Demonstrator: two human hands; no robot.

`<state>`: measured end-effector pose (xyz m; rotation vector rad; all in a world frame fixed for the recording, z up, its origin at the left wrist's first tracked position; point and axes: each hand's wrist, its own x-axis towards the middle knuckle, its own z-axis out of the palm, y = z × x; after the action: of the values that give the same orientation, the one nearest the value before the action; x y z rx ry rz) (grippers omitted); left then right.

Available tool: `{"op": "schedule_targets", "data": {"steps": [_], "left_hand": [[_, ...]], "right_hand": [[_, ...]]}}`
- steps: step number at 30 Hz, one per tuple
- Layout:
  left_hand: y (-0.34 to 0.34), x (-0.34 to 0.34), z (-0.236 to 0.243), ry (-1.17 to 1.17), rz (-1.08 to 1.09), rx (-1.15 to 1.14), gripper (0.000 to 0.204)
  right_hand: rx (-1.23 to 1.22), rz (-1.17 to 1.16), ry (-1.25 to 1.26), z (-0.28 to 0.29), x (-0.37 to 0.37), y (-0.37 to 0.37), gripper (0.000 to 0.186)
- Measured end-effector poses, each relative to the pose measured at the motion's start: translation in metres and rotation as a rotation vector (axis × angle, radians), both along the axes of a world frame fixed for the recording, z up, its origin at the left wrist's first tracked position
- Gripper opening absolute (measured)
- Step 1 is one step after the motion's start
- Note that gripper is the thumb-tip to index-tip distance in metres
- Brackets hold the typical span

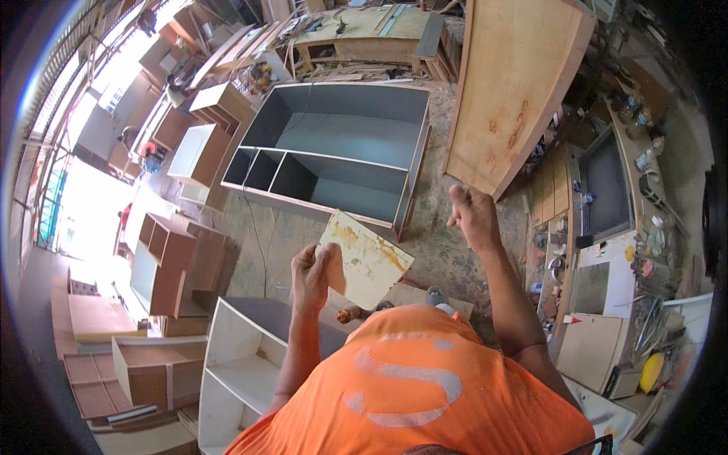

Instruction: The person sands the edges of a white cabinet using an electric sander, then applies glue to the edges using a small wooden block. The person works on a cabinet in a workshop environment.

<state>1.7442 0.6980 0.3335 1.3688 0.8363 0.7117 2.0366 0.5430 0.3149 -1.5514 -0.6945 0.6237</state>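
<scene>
My left hand (309, 274) grips the left edge of a flat cream board (368, 258), thumb on its face. Yellow-brown smears, like dried glue, mark the board, which I hold tilted in front of my chest. Out to the right is my raised right hand (475, 218), its fingers curled in; whatever they hold, if anything, is too small to make out. That hand appears just below the lower corner of a large pale wooden panel (508, 98). Beyond the cream board lies an open cabinet (356, 129) with a dark grey inside and several compartments.
White shelving (241, 341) stands close by my left arm. Several unfinished cabinet boxes (163, 262) line the left side. On the right, a cluttered workbench (599, 280) carries bottles and tools. A thin cable (254, 220) runs over the cabinet to the floor. Timber offcuts surround a far worktable (364, 26).
</scene>
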Motion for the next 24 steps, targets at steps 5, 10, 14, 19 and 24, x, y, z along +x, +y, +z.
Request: {"op": "schedule_targets", "data": {"steps": [5,10,14,19,24], "left_hand": [[0.001,0.003,0.011,0.053,-0.053,-0.036,0.034],[-0.003,0.001,0.011,0.043,-0.087,-0.071,0.033],[-0.008,0.003,0.014,0.102,-0.047,-0.051,0.030],[-0.003,-0.008,-0.002,0.170,-0.099,-0.047,0.029],[-0.023,-0.006,-0.005,0.168,-0.060,-0.106,0.029]], "right_hand": [[0.098,0.319,0.206,0.020,-0.060,0.005,0.014],[-0.140,0.403,0.030,0.028,-0.082,0.010,0.020],[-0.247,0.369,-0.001,0.016,-0.086,0.014,0.025],[-0.153,0.360,-0.193,-0.014,-0.091,0.020,0.045],[-0.362,0.419,-0.373,-0.001,-0.091,0.031,0.064]]}}
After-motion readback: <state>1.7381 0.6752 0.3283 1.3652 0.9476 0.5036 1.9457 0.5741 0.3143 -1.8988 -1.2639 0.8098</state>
